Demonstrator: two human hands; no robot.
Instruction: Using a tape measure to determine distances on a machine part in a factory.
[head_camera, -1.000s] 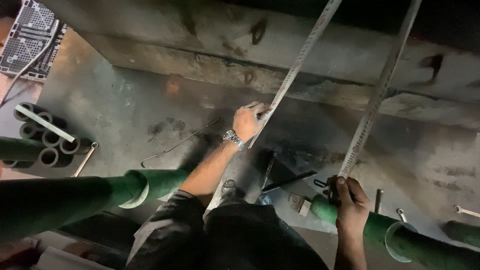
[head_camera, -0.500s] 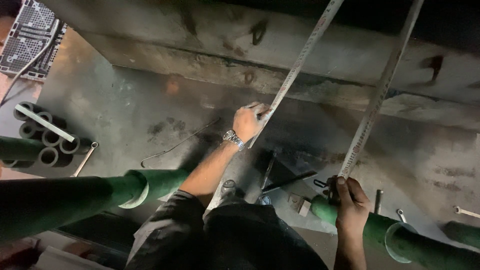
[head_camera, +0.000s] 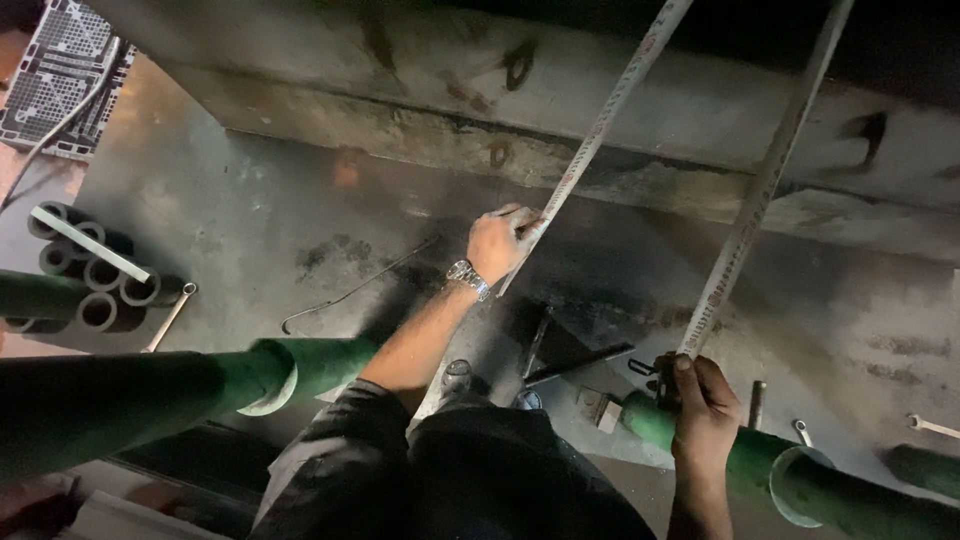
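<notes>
1. Stained concrete floor (head_camera: 300, 220) lies far below, dimly lit, bounded by a grimy raised ledge (head_camera: 620, 110).
2. Two white measuring tapes run diagonally up over that ledge: the left tape (head_camera: 600, 130) and the right tape (head_camera: 760, 190).
3. Left hand (head_camera: 500, 243), wearing a wristwatch (head_camera: 468, 278), is clenched around the left tape's lower end.
4. Right hand (head_camera: 705, 405) pinches the right tape's lower end against a green pipe (head_camera: 800, 480).
5. Left of that pipe, a second green pipe (head_camera: 150, 395) crosses the view.
6. Beyond the second pipe, short pipe offcuts (head_camera: 85, 285) sit bundled on the floor.
7. Between the pipes, a bent wire (head_camera: 350, 290) and metal bars (head_camera: 575, 362) lie.
</notes>
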